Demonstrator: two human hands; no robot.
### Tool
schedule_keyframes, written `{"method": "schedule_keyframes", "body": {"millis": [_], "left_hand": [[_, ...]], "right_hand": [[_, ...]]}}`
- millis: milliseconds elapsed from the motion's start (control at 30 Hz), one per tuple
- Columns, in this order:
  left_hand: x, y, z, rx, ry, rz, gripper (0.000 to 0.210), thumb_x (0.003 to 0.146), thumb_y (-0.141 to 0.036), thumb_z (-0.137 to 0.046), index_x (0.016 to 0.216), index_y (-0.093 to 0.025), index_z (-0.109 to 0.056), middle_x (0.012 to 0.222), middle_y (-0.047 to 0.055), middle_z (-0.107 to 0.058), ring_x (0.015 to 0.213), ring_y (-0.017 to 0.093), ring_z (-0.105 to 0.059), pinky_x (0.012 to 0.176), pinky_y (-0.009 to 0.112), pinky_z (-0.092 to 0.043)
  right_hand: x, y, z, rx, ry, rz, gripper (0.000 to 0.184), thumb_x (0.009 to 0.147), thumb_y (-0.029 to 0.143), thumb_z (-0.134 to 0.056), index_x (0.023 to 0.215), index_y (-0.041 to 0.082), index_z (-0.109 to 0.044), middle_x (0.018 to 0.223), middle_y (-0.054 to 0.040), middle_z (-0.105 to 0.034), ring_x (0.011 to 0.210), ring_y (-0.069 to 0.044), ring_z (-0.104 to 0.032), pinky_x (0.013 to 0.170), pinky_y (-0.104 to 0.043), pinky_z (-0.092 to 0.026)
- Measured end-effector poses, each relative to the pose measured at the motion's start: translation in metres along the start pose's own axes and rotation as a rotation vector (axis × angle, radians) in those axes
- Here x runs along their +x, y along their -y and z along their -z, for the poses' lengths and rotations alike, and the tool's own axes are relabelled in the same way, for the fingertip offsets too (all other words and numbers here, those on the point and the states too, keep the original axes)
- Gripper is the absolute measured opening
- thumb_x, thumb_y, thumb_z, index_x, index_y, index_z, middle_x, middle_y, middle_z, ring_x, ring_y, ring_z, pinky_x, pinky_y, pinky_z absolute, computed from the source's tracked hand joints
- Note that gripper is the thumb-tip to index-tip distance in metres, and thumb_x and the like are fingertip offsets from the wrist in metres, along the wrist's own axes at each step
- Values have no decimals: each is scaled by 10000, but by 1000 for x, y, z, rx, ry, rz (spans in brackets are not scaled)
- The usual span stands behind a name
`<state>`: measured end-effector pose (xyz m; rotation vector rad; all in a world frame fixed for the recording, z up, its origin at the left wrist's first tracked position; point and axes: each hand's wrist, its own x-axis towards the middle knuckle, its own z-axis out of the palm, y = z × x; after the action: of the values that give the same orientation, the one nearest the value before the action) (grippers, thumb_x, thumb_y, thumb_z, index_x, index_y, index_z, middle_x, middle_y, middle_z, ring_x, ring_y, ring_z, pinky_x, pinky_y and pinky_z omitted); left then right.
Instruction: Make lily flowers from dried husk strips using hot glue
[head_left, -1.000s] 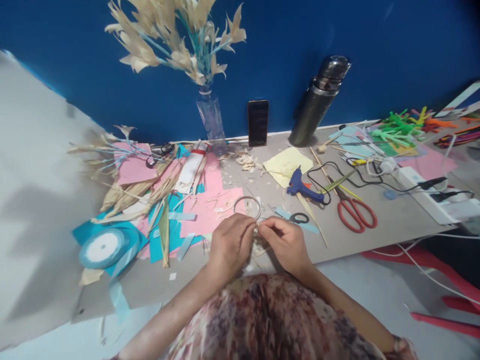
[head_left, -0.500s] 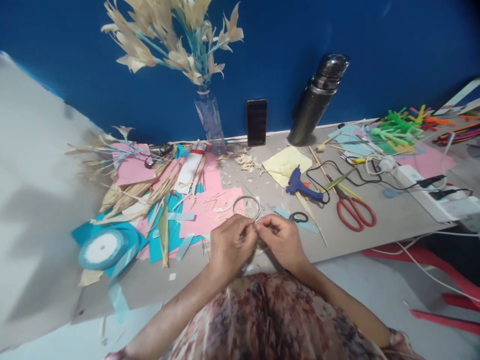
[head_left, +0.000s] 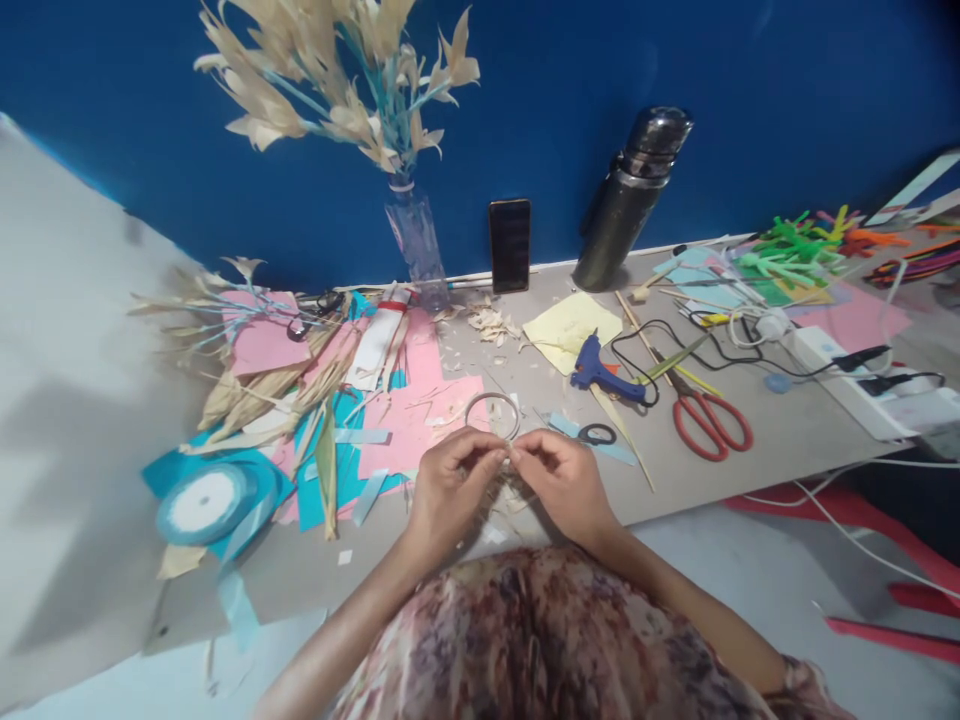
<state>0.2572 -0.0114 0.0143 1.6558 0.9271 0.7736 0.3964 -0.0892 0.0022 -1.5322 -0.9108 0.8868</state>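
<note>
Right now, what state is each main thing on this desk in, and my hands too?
Left hand: pinching.
Right hand: pinching; anything held is too small to tell.
Phone: propped upright, screen dark.
Flask: standing, closed.
Clear bottle: uncapped, holding flowers.
Glue gun: lying on its side.
Red-handled scissors: lying flat, seemingly closed.
Ribbon roll: partly unwound.

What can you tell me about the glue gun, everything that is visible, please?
The glue gun is blue and looks plastic. It lies on its side, partly over the yellow paper, its nozzle pointing toward the wall and its handle to the right. A black cord curls beside the handle. The hands do not touch it.
</note>
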Motion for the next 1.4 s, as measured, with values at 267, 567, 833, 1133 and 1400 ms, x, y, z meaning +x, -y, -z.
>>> {"method": "schedule_keyframes", "body": {"millis": [267,567,833,1133,1400], "left_hand": [[-1,3,-1,20,-28,-46,79,841,-172,-661,778,-187,-706,721,1,-682,671,138,-609,641,244,-464],[-3,11,-9,176,-73,-282,131,927,-145,-554,815,-196,-595,750,-9,-600,693,130,-569,650,249,-448],[2,11,-7,240,-104,-503,147,941,-101,-528,842,-199,-574,838,21,-585,819,154,-569,728,276,-459],[-5,10,-11,-217,-68,-56,106,978,-249,-537,883,-206,-552,823,-13,-557,597,107,-518,563,249,-445],[-1,5,-5,-90,-30,-219,110,921,-205,-617,814,-192,-636,913,41,-564,919,183,-563,824,304,-448]], "right_hand": [[1,3,1,-49,12,39,177,842,312,-636,778,168,-714,710,-20,-696,632,-137,-591,583,-226,-453],[5,1,-2,221,90,-216,231,773,377,-742,726,159,-682,600,17,-603,500,-84,-447,458,-202,-346],[7,-2,-8,690,207,-436,356,672,412,-879,704,148,-642,617,35,-577,412,-12,-332,390,-161,-241],[3,-3,-7,721,335,-438,373,657,416,-909,716,138,-669,654,13,-609,428,-22,-385,403,-173,-265],[6,-13,-2,512,274,-264,417,832,576,-726,851,159,-727,611,27,-545,496,-84,-427,469,-218,-309]]}}
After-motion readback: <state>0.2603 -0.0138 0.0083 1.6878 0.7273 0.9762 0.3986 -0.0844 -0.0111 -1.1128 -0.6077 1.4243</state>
